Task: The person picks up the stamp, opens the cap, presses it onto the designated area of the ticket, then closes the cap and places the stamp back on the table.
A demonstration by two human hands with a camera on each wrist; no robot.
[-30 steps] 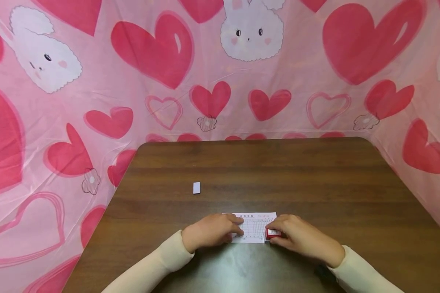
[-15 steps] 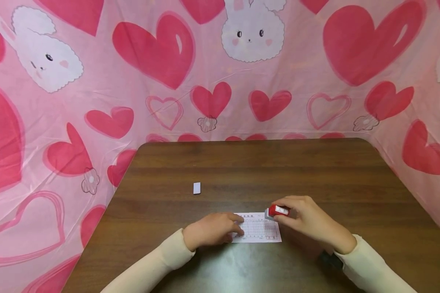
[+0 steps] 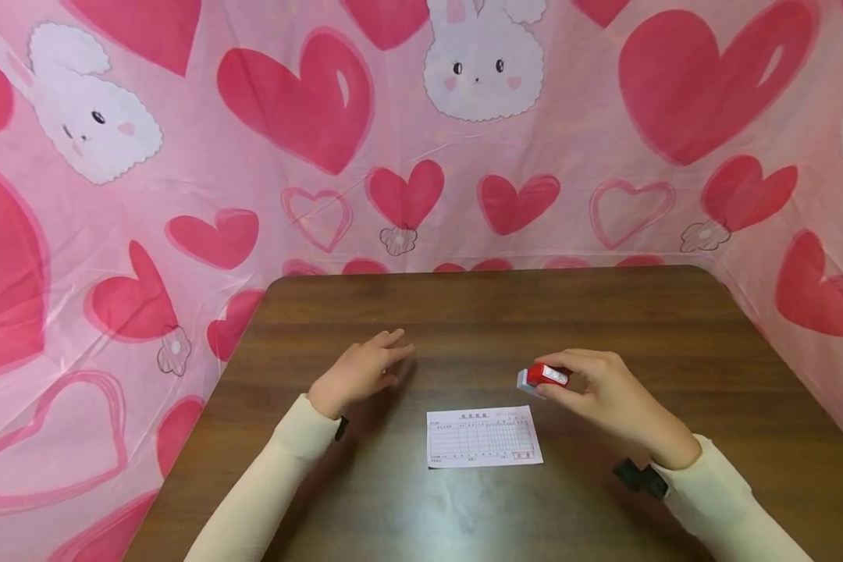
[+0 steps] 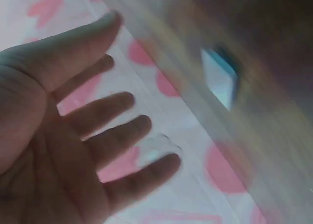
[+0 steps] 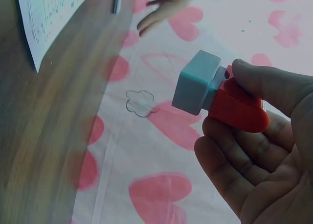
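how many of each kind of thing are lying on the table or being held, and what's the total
Printed paper form: 1
Red-and-gray stamp, held in the right hand: 1
Small pale rectangular piece: 1
Total: 3

A red, grey-headed stamp is held tilted; a red-marked printed form and a pale block lie apart.
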